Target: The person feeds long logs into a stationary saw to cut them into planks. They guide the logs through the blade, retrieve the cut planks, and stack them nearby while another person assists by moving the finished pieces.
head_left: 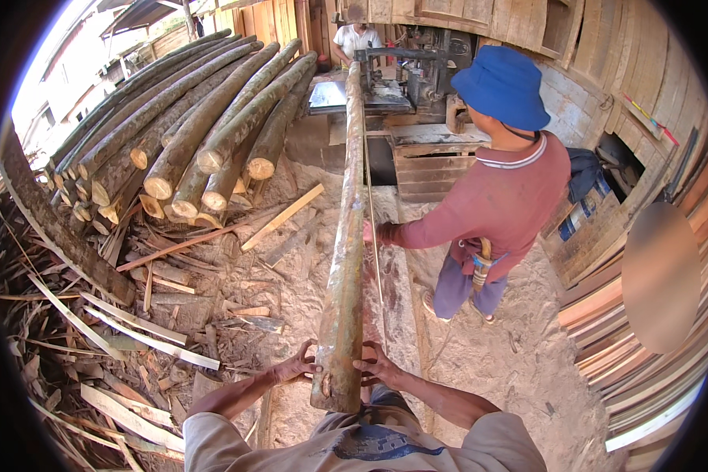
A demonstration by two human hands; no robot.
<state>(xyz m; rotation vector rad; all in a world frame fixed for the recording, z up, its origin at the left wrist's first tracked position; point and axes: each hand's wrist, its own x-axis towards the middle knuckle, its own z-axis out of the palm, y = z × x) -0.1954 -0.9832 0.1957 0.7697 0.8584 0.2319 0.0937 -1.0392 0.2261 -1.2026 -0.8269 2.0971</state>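
Observation:
A long, barked log [343, 259] runs straight away from me, its far tip resting by the saw machine [393, 82]. My left hand [299, 363] grips the near end from the left side, with fingers curled against the bark. Opposite it, my right hand [376, 363] holds the same end from the right. The undersides of both hands are partly hidden by the log. Along the log's right side runs a thin pale strip [372, 228]. A co-worker in a blue hat [502, 86] stands to the right, one hand [367, 230] close to the log.
Stacked logs [204, 149] fill the far left. Wood scraps [149, 338] litter the ground at left, and sawdust [495, 385] covers the floor at right. Sawn boards [653, 385] lie along the right wall. A second person [356, 43] is behind the machine.

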